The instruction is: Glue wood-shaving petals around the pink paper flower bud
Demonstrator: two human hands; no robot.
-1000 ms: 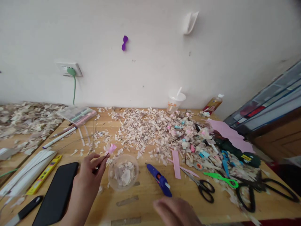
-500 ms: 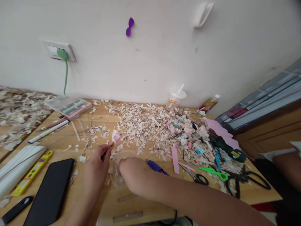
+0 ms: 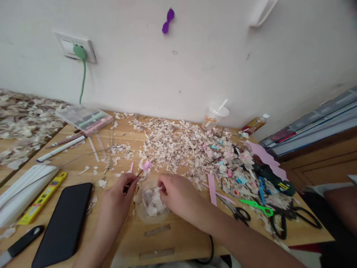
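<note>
Your right hand (image 3: pixel 180 195) has shifted since the previous frame: it covered the middle of the clear tub then, and it now stands at the tub's right side. Your left hand (image 3: pixel 117 195) keeps its post just left of the tub. Findings on the wooden worktop (image 3: pixel 178 242) follow, by size. A broad heap of pale, dry flakes (image 3: pixel 173 145) spreads over the area behind both hands. A black phone (image 3: pixel 65 219) lies flat, left of your left hand. The clear tub (image 3: pixel 138 211) stands upright between your hands and contains pale petals (image 3: pixel 153 204). Black-handled scissors (image 3: pixel 242 214) lie to the right of your right hand, with a green pair of scissors (image 3: pixel 256 206) near them. A flat pink strip (image 3: pixel 212 190) lies near the black-handled pair. Your left fingers are closed on a thin dark stem (image 3: pixel 140 172), which tilts up and to the right; at its tip sits a small pink piece (image 3: pixel 146 165). Your right fingers are drawn together; whether they hold anything, you cannot tell from this view.
</note>
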